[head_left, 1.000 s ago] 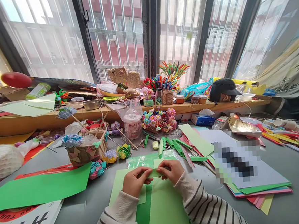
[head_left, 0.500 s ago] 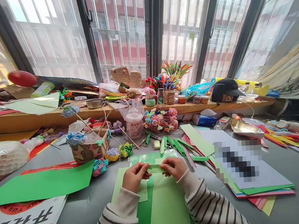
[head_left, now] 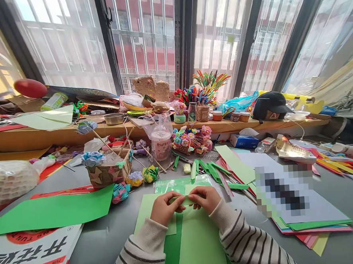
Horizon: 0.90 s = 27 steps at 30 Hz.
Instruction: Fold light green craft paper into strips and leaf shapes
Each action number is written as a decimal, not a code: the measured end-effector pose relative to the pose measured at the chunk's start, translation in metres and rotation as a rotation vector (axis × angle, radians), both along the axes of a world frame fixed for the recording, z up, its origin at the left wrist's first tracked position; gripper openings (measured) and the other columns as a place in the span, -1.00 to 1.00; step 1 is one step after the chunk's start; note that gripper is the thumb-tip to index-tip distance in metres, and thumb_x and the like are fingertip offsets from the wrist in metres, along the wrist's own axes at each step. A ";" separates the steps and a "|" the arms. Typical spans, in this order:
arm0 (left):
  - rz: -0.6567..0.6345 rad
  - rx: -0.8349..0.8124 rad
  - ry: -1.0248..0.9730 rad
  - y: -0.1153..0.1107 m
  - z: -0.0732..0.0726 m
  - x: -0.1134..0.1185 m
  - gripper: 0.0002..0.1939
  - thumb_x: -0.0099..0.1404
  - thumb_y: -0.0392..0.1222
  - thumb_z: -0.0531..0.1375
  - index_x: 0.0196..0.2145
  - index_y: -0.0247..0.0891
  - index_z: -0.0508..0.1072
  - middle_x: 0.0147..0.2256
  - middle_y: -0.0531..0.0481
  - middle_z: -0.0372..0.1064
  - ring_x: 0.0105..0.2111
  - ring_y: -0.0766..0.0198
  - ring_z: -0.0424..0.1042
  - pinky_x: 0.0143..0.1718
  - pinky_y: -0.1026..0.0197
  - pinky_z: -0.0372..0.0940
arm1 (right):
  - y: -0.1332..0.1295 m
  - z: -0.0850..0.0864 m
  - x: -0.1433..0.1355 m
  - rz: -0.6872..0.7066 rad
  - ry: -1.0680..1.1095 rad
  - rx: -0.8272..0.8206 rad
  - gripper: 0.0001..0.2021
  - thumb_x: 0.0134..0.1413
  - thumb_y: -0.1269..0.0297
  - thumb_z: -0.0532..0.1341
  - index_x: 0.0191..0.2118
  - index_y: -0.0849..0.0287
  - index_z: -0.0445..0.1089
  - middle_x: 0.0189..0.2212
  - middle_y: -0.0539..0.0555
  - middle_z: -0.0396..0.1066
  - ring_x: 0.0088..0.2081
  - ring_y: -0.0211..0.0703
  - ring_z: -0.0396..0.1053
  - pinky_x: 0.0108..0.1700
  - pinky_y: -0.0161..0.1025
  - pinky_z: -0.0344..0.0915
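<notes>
Between my two hands is a small folded strip of light green paper (head_left: pixel 186 201). My left hand (head_left: pixel 166 207) pinches its left end, and my right hand (head_left: pixel 207 198) pinches the right end, with the fingertips of both hands nearly touching. The fingers hide much of the strip. Beneath my hands lie a long light green sheet (head_left: pixel 201 242) and a smaller light green piece (head_left: pixel 145 211), both on top of a darker green sheet (head_left: pixel 171 254). Just beyond them, several folded green paper strips (head_left: pixel 210 169) lie in a loose heap.
On the left are a bright green sheet (head_left: pixel 58 209), a printed bag (head_left: pixel 37 252) and a basket of paper flowers (head_left: pixel 109 174). A ruler (head_left: pixel 225 186) and a stack of coloured paper (head_left: pixel 312 203) are on the right. A plastic cup (head_left: pixel 161 145) stands behind.
My hands have come closer together on the paper strip, and less of it shows between them. The whole view has shifted slightly.
</notes>
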<state>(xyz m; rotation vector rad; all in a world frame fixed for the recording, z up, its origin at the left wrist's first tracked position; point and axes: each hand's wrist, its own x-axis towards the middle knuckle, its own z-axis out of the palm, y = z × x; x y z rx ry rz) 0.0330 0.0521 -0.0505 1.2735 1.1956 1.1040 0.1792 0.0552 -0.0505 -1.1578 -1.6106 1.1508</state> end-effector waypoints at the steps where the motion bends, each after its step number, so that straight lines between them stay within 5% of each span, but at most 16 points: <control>1: 0.018 -0.004 -0.007 0.000 0.000 -0.001 -0.78 -0.21 -0.12 0.21 -0.63 -0.34 0.35 -0.72 0.09 0.29 -0.68 0.28 0.36 -0.64 0.32 0.27 | 0.000 0.000 0.001 -0.002 -0.003 -0.002 -0.76 -0.25 0.15 0.12 -0.55 0.27 0.29 -0.71 -0.04 0.23 -0.68 -0.33 0.25 -0.64 -0.39 0.20; 8: 0.095 -0.010 -0.059 -0.001 0.001 -0.005 -0.78 -0.24 -0.13 0.23 -0.63 -0.34 0.36 -0.73 0.09 0.30 -0.69 0.26 0.37 -0.65 0.31 0.28 | 0.003 0.003 0.012 -0.010 -0.006 0.032 -0.76 -0.23 0.15 0.12 -0.54 0.28 0.31 -0.72 -0.02 0.25 -0.64 -0.28 0.28 -0.60 -0.35 0.24; 15: 0.117 0.010 -0.018 -0.001 -0.002 -0.007 -0.77 -0.22 -0.10 0.22 -0.63 -0.33 0.36 -0.73 0.10 0.30 -0.67 0.25 0.38 -0.65 0.33 0.27 | 0.010 -0.001 0.015 -0.194 0.028 0.136 -0.73 -0.19 0.12 0.09 -0.49 0.27 0.31 -0.59 0.09 0.35 -0.56 -0.24 0.31 -0.51 -0.31 0.27; 20: 0.066 0.024 -0.020 -0.002 0.000 -0.003 -0.79 -0.23 -0.11 0.22 -0.63 -0.32 0.37 -0.69 0.09 0.33 -0.68 0.25 0.38 -0.64 0.33 0.28 | 0.000 0.003 -0.002 -0.011 -0.135 0.167 -0.82 -0.20 0.21 0.12 -0.53 0.23 0.34 -0.65 0.01 0.32 -0.61 -0.29 0.29 -0.54 -0.36 0.24; 27: 0.058 -0.076 -0.146 0.000 0.000 -0.006 -0.74 -0.27 -0.12 0.25 -0.58 -0.35 0.38 -0.72 0.08 0.34 -0.65 0.23 0.39 -0.60 0.28 0.31 | 0.001 0.005 -0.002 0.002 -0.047 0.033 -0.79 -0.23 0.19 0.12 -0.52 0.26 0.34 -0.68 -0.02 0.28 -0.66 -0.32 0.28 -0.60 -0.39 0.21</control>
